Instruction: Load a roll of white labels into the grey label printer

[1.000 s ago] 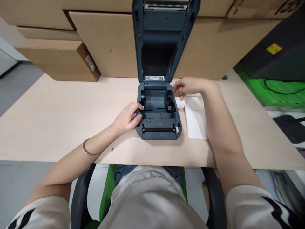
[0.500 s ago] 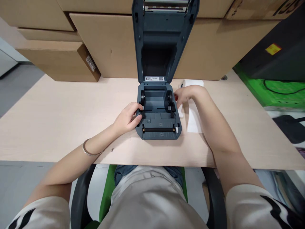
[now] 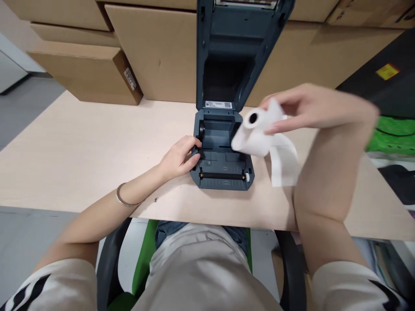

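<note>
A dark blue-grey label printer point(image 3: 223, 181) stands on the table with its lid point(image 3: 238, 36) raised. Inside the body, the roll bay point(image 3: 215, 134) shows, with a black roller point(image 3: 222, 176) near the front. My left hand point(image 3: 181, 157) grips the left wall of the printer, thumb and fingers over its edge. Above the printer's right side, my right hand point(image 3: 292, 110) holds a white paper roll point(image 3: 259, 129), whose dark core faces toward the left. A loose strip of paper point(image 3: 283, 166) hangs from the roll down toward the table.
Cardboard boxes point(image 3: 155, 56) stand along the back of the table point(image 3: 106, 142). A smaller box point(image 3: 84, 77) lies at the back left. To the right are a dark case with a yellow label point(image 3: 387, 72) and a green surface point(image 3: 392, 138). The chair's armrests are below the table's front edge.
My right hand has left the printer's right side and lifted the paper roll off the table, over the bay's right side. My left hand stays on the printer. The view has shifted slightly.
</note>
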### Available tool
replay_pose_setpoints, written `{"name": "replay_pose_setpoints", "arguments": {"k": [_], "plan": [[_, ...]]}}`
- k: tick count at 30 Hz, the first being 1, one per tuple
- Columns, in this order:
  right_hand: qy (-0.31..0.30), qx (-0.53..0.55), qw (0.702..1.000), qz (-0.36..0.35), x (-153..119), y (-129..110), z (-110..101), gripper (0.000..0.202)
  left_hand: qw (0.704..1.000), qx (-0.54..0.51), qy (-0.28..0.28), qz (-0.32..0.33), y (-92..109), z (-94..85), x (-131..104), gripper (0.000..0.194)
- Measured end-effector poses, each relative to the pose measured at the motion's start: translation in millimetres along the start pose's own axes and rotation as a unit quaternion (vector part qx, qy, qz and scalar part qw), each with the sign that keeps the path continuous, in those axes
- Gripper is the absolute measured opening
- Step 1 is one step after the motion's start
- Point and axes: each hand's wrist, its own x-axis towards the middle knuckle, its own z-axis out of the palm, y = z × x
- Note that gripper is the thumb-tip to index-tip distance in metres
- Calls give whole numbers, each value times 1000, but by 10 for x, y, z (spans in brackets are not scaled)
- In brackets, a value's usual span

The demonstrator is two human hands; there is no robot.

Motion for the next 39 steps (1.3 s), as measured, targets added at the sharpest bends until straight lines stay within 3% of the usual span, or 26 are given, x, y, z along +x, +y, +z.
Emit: {"name": "replay_pose_setpoints", "arguments": {"k": [2, 7, 14, 19, 25, 31, 35, 39], "plan": [[-57, -1, 997, -42, 240, -97, 228, 54, 1000, 2, 3, 1, -2, -6, -2, 41], [-92, -85, 992, -15, 675, -199, 646, 38, 1000, -1, 6, 3, -3, -10, -6, 42], [-104, -200, 973, -46, 737, -215, 818, 18, 1000, -7, 11, 13, 11, -3, 3, 39], [-73, -188, 977, -65, 748, -194, 848, 10, 1000, -9, 4, 9, 4, -8, 3, 41], [-1, -135, 987, -89, 540, -243, 668, 7, 1000, 10, -20, 2, 21, -19, -6, 48], [46, -191, 976, -92, 203, -480, 563, 16, 998, 34, -50, -8, 24, -34, -17, 62], [21, -256, 957, -133, -14, -593, 625, 23, 998, 37, -54, -7, 5, -16, -27, 62], [-14, -330, 935, -130, -250, -774, 744, 29, 1000, 4, -31, 5, -22, 22, -34, 56]]}}
